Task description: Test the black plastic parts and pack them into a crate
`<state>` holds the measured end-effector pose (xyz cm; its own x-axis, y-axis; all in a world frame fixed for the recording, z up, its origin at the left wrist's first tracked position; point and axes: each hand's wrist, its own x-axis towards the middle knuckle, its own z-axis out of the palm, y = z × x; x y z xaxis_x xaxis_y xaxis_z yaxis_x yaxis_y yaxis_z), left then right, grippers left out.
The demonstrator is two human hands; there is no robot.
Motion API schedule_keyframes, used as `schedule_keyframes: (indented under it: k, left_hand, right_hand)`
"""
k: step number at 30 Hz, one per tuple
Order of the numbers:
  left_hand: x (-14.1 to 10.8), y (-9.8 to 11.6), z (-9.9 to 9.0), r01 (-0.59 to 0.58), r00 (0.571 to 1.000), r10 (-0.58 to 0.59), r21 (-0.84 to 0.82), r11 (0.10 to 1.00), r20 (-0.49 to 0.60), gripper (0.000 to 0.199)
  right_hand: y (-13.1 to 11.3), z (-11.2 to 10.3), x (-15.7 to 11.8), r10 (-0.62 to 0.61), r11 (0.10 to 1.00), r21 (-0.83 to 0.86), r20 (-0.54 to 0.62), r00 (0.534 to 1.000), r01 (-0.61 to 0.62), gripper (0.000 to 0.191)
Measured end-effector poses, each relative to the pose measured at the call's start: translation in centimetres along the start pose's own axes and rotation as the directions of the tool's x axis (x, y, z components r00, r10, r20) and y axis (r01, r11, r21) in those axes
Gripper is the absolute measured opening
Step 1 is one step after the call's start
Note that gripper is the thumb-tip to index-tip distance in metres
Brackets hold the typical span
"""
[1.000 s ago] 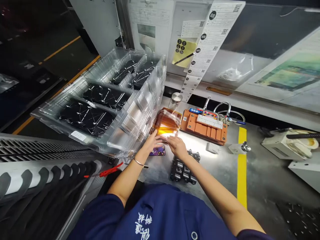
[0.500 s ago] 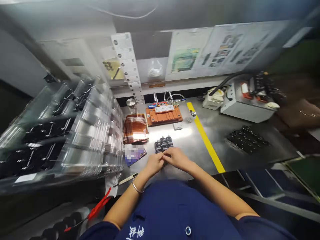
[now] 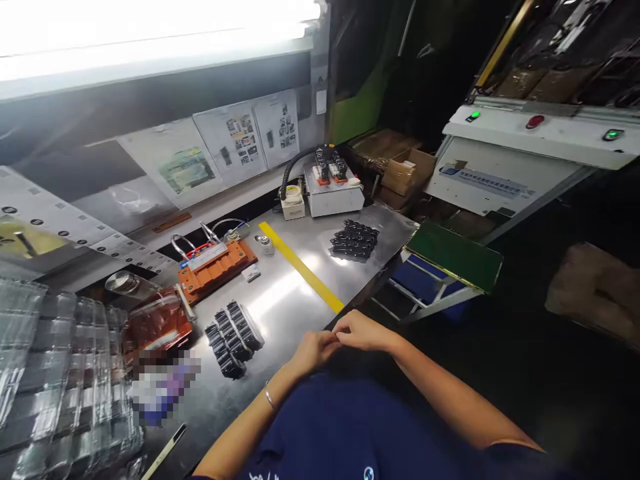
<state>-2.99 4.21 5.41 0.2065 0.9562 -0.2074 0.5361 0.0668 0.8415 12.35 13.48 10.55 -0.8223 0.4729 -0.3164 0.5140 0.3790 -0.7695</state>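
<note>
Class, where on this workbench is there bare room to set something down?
Bare benchtop lies between the nearer black parts and yellow tape, and between that tape and the farther black parts. The left end is crowded: clear plastic trays, amber packets, lidded jar.

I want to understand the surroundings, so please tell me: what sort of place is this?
Likely a factory workstation: an orange fixture and black parts sit on a metal bench, with printed sheets posted behind.

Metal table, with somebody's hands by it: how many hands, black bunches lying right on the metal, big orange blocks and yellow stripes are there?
Hands: 2
Black bunches: 2
Orange block: 1
Yellow stripe: 1
Total: 6
</note>
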Motion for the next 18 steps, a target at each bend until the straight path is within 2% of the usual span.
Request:
schedule_keyframes:
  k: [3, 6, 9, 11, 13, 14, 15, 16, 18]
  left_hand:
    - [3.4, 3.1, 3.9, -0.026, 0.999, 0.025, 0.027, 0.999, 0.04, 0.024]
    - [6.2, 6.2, 6.9, -0.015, 0.994, 0.005, 0.091, 0.996, 0.109, 0.025]
    - [8.4, 8.7, 8.5, 0.003, 0.968, -0.051, 0.194, 0.981, 0.245, 0.017]
    - [9.6, 9.8, 9.0, -0.011, 0.933, -0.085, 0.264, 0.964, 0.349, 0.013]
    - [11.0, 10.0, 9.1, -0.005, 0.903, -0.117, 0.281, 0.96, 0.414, 0.011]
    - [11.8, 9.8, 9.2, 0.03, 0.898, -0.144, 0.269, 0.963, 0.415, 0.01]
    - [12.7, 9.4, 9.3, 0.085, 0.899, -0.181, 0.248, 0.965, 0.399, 0.01]
    - [13.9, 8.8, 9.4, 0.158, 0.903, -0.231, 0.221, 0.963, 0.363, 0.011]
    - [16.6, 7.3, 9.8, 0.309, 0.912, -0.341, 0.167, 0.936, 0.228, 0.017]
  right_hand:
    - [4.0, -3.0, -4.4, 0.042, 0.997, 0.069, -0.01, 0.999, -0.041, 0.03]
    - [7.1, -5.1, -8.3, 0.077, 0.995, 0.064, -0.065, 0.995, -0.072, 0.025]
    - [10.3, -6.1, -11.3, 0.15, 0.985, 0.102, -0.133, 0.98, -0.137, 0.021]
    - [12.9, -6.6, -12.8, 0.248, 0.949, 0.242, -0.18, 0.952, -0.201, 0.019]
    - [16.2, -7.5, -14.3, 0.389, 0.854, 0.458, -0.246, 0.888, -0.247, 0.017]
    - [18.0, -8.1, -15.2, 0.471, 0.787, 0.568, -0.302, 0.829, -0.241, 0.016]
    - [19.9, -8.9, -16.2, 0.565, 0.714, 0.669, -0.375, 0.735, -0.208, 0.014]
    - [21.7, -9.6, -17.5, 0.662, 0.643, 0.752, -0.447, 0.601, -0.149, 0.014]
    - [25.3, -10.6, -20.5, 0.809, 0.543, 0.84, -0.529, 0.256, 0.017, 0.015]
